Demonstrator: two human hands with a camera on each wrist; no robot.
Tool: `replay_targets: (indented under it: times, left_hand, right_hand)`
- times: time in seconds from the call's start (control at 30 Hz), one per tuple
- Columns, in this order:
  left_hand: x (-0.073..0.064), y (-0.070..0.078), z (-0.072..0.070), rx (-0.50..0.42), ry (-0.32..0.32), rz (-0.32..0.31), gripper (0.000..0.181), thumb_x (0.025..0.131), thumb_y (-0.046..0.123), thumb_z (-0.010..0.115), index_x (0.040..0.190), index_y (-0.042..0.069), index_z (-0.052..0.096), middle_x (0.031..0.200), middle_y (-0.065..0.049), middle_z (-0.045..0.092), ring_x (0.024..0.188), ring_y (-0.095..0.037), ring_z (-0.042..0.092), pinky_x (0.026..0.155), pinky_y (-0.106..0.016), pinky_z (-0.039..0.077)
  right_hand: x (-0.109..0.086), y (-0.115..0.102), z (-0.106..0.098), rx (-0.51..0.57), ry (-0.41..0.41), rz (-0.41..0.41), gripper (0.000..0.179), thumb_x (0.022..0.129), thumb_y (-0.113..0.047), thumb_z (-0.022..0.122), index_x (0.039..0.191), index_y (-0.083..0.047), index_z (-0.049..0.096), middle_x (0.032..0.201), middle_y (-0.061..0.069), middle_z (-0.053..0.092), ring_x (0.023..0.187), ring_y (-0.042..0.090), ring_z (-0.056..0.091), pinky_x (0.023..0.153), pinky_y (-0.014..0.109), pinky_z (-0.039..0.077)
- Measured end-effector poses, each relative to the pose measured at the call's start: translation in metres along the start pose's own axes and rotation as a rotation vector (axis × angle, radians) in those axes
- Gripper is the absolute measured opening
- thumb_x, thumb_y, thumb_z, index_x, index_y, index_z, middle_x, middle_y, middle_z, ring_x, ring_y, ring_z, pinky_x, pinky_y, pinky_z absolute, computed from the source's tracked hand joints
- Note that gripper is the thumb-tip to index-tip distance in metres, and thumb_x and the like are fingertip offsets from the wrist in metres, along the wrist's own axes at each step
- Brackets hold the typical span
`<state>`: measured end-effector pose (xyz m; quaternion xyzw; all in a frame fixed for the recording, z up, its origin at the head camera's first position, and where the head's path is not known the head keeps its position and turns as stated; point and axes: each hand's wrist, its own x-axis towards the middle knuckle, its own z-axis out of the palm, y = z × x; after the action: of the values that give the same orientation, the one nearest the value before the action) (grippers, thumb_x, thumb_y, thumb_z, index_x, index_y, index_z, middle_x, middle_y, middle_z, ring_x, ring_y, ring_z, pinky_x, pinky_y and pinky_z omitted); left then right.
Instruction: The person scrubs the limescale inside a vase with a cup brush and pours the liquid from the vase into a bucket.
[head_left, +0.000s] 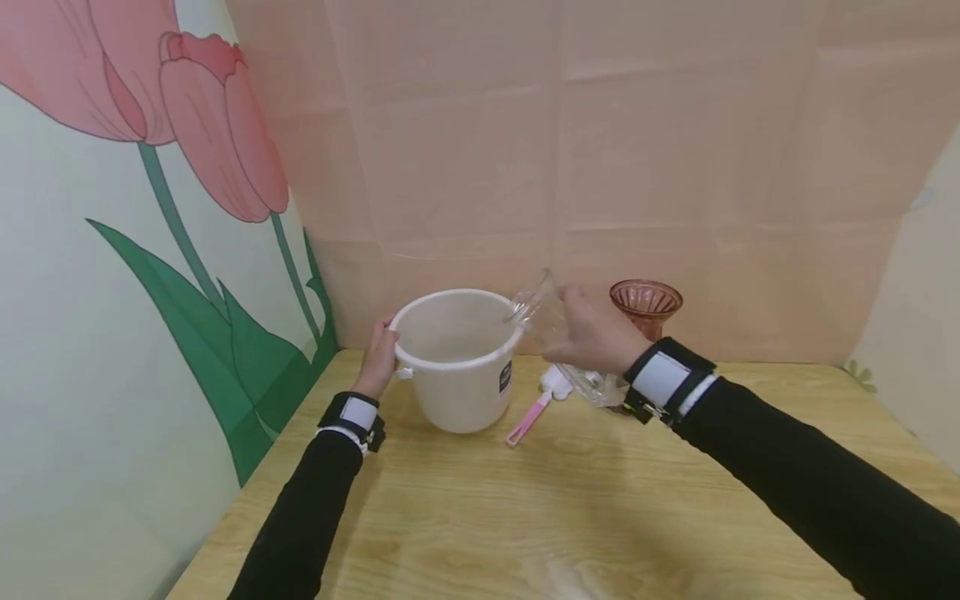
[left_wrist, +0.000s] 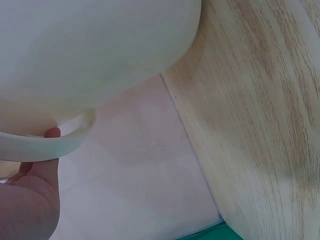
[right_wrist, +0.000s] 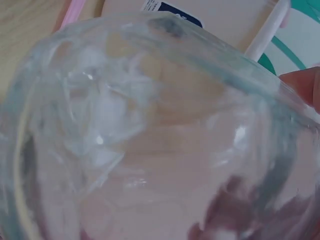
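Note:
A white plastic bucket [head_left: 461, 396] stands upright on the wooden table. My left hand [head_left: 378, 360] grips its left side at the rim; in the left wrist view the thumb [left_wrist: 52, 133] shows at a white band on the bucket. My right hand [head_left: 600, 332] holds a clear glass vase [head_left: 542, 312], tipped over so its mouth lies at the bucket's right rim. The vase's thick base [right_wrist: 120, 135] fills most of the right wrist view. Whether liquid runs from it I cannot tell.
A brush with a pink handle [head_left: 528, 419] and white head lies on the table [head_left: 480, 508] right of the bucket. Behind my right hand stands a pink fluted glass vase [head_left: 647, 298], partly hidden. A pinkish covered wall [head_left: 465, 167] closes off the back.

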<state>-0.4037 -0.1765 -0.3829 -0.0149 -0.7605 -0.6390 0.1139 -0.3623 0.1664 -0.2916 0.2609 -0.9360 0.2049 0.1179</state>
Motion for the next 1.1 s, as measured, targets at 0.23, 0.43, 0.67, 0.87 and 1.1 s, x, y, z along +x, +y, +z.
replay_targets:
  times: [0.23, 0.43, 0.67, 0.87, 1.1]
  left_hand:
    - [0.0, -0.001, 0.005, 0.005, -0.013, 0.004, 0.047, 0.096, 0.024, 0.034, 0.141, 0.006, 0.038, 0.13, -0.015, 0.047, 0.111, -0.033, 0.047, 0.088, -0.037, 0.037]
    - [-0.001, 0.0, 0.005, 0.024, -0.007, 0.002, 0.046, 0.097, 0.025, 0.033, 0.141, 0.01, 0.038, 0.124, -0.015, 0.05, 0.098, -0.028, 0.047, 0.081, -0.036, 0.037]
    - [-0.001, 0.0, 0.001, 0.026, 0.002, 0.0, 0.048, 0.097, 0.023, 0.034, 0.142, 0.007, 0.037, 0.123, -0.017, 0.049, 0.09, -0.025, 0.046, 0.08, -0.038, 0.039]
    - [-0.001, -0.001, -0.002, 0.025, 0.007, -0.003, 0.046, 0.098, 0.023, 0.034, 0.142, 0.008, 0.038, 0.119, -0.017, 0.05, 0.082, -0.021, 0.045, 0.078, -0.038, 0.039]
    - [-0.001, -0.001, -0.003, 0.036, -0.007, -0.003, 0.047, 0.099, 0.024, 0.034, 0.143, 0.009, 0.037, 0.118, -0.018, 0.051, 0.078, -0.019, 0.044, 0.071, -0.032, 0.037]
  right_hand:
    - [0.012, -0.004, 0.002, -0.197, -0.008, -0.047, 0.085, 0.064, -0.038, 0.085, 0.126, 0.008, 0.048, 0.099, 0.018, 0.058, 0.082, 0.032, 0.059, 0.072, 0.045, 0.052]
    - [0.021, -0.01, 0.0, -0.286, -0.05, -0.064, 0.085, 0.064, -0.042, 0.085, 0.124, 0.007, 0.049, 0.107, 0.024, 0.057, 0.094, 0.038, 0.057, 0.079, 0.051, 0.051]
    - [0.032, -0.016, 0.001, -0.402, -0.091, -0.08, 0.08, 0.065, -0.044, 0.084, 0.118, 0.005, 0.051, 0.104, 0.02, 0.056, 0.097, 0.037, 0.055, 0.085, 0.051, 0.048]
    - [0.039, -0.023, 0.003, -0.481, -0.084, -0.091, 0.078, 0.062, -0.041, 0.086, 0.117, 0.002, 0.05, 0.103, 0.019, 0.054, 0.098, 0.037, 0.052, 0.085, 0.052, 0.047]
    - [0.044, -0.029, 0.004, -0.555, -0.07, -0.104, 0.084, 0.06, -0.04, 0.088, 0.123, 0.001, 0.051, 0.109, 0.02, 0.055, 0.102, 0.039, 0.052, 0.086, 0.054, 0.046]
